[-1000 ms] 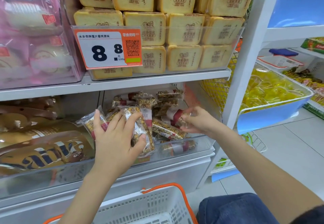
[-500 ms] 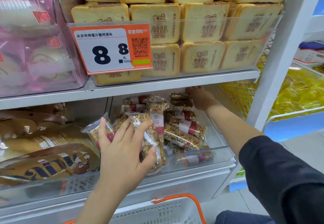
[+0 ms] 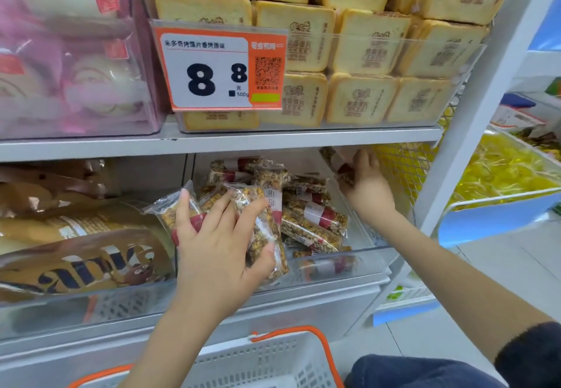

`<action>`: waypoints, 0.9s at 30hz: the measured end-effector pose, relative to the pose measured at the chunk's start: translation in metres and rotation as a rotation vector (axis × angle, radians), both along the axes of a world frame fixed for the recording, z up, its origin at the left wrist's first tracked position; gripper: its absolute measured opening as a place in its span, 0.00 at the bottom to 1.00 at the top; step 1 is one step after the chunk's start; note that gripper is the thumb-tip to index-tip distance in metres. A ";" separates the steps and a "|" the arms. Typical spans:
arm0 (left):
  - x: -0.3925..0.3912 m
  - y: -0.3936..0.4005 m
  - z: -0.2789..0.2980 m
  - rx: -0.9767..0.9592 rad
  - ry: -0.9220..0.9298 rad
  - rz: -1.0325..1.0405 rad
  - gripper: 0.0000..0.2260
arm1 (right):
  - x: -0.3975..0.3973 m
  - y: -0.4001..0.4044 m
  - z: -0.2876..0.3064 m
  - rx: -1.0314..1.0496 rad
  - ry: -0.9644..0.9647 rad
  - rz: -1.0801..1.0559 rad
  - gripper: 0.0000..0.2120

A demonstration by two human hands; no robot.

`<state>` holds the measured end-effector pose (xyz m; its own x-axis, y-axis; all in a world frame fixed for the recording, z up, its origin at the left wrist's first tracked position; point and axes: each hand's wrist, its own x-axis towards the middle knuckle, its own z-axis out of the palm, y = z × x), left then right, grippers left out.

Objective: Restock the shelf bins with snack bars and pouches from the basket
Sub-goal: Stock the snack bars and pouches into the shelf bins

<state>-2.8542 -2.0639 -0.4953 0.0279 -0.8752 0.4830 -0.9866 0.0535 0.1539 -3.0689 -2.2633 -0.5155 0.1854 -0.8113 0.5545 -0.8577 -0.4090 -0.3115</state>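
A clear shelf bin point(image 3: 368, 261) on the lower shelf holds several wrapped nut-and-seed snack bars point(image 3: 312, 220) with red labels. My left hand point(image 3: 218, 245) is closed over a bundle of these bars point(image 3: 264, 232) at the bin's front left. My right hand point(image 3: 364, 187) reaches to the bin's back right corner, just under the upper shelf, and grips one bar point(image 3: 338, 164) held upright. The white basket point(image 3: 261, 363) with orange handles sits below at the bottom edge; its inside is hidden.
The upper shelf carries a clear bin of toast-slice packs point(image 3: 358, 53) with an orange 8.8 price tag point(image 3: 220, 68). Brown pouches point(image 3: 79, 251) fill the bin to the left. A white upright post point(image 3: 473, 114) stands at right, with a blue tub of yellow packs point(image 3: 501, 175) beyond.
My right hand went from the middle of the bin to its back right corner and now holds a bar upright there. The left hand has kept its hold on the bundle.
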 end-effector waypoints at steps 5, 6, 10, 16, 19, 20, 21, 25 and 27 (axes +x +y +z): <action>0.000 0.000 0.000 0.002 0.008 -0.006 0.23 | 0.014 -0.006 -0.014 0.170 0.510 -0.147 0.20; 0.000 0.001 0.001 0.000 0.012 -0.010 0.23 | 0.013 -0.011 -0.017 0.251 0.577 -0.144 0.25; 0.002 0.001 0.000 -0.012 0.021 -0.024 0.22 | 0.003 -0.001 0.009 0.661 0.747 0.026 0.37; 0.003 -0.001 -0.003 -0.031 0.019 -0.034 0.22 | -0.002 0.014 0.016 0.831 0.759 0.042 0.24; 0.002 0.000 -0.002 -0.018 0.013 -0.024 0.22 | 0.005 0.005 0.004 0.849 0.824 0.075 0.30; 0.002 0.000 -0.002 -0.010 0.009 -0.021 0.22 | 0.006 0.001 0.002 0.848 0.812 0.077 0.30; 0.003 0.000 -0.002 -0.005 0.005 -0.020 0.22 | 0.005 -0.001 0.002 0.839 0.800 0.080 0.29; 0.003 0.000 -0.001 0.010 -0.009 -0.011 0.23 | 0.003 -0.012 0.005 0.738 0.605 0.008 0.26; 0.003 0.001 0.000 0.006 -0.004 -0.014 0.22 | 0.009 -0.016 0.002 0.708 0.563 0.001 0.24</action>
<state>-2.8516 -2.0632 -0.4958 0.0141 -0.8781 0.4783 -0.9863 0.0663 0.1508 -3.0602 -2.2797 -0.5135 0.2791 -0.9279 -0.2473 -0.9591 -0.2819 -0.0249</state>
